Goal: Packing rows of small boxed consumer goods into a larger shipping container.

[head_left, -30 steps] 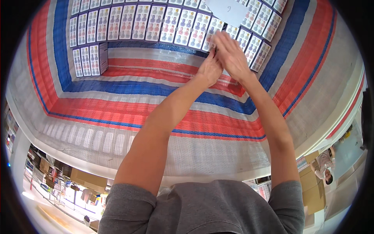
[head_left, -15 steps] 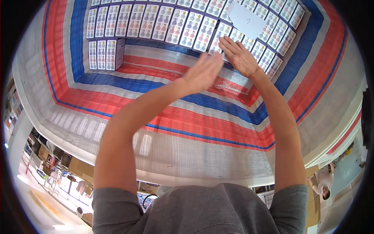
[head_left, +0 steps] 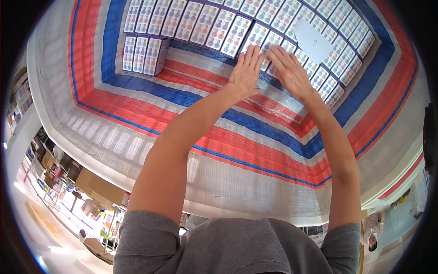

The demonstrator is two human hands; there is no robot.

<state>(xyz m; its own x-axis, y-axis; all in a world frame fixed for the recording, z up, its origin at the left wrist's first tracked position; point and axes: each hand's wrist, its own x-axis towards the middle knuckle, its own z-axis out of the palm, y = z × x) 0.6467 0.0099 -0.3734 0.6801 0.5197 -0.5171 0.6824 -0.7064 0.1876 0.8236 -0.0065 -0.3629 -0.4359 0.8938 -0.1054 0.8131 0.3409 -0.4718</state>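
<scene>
Long rows of slim white-and-purple boxes (head_left: 199, 24) printed with small coloured bottles stand packed side by side on a striped woven sheet (head_left: 196, 139). My left hand (head_left: 246, 72) lies with straight fingers, its tips against the near ends of the boxes in the middle of the front row. Just right of it, my right hand (head_left: 292, 73) is palm down, fingers slightly bent, its tips touching the neighbouring boxes. Neither hand holds anything that I can see. The box edges under my fingertips are partly hidden.
A white paper slip (head_left: 315, 42) with a handwritten mark rests on the boxes at the right. At the left, a short group of boxes (head_left: 152, 57) stands in front of the main row. Beyond the table are cardboard boxes (head_left: 98, 187) and another person (head_left: 372, 230).
My left hand has moved up from below the row to touch the boxes, fingers straight. My right hand has shifted little along the row. The whole view has moved slightly.
</scene>
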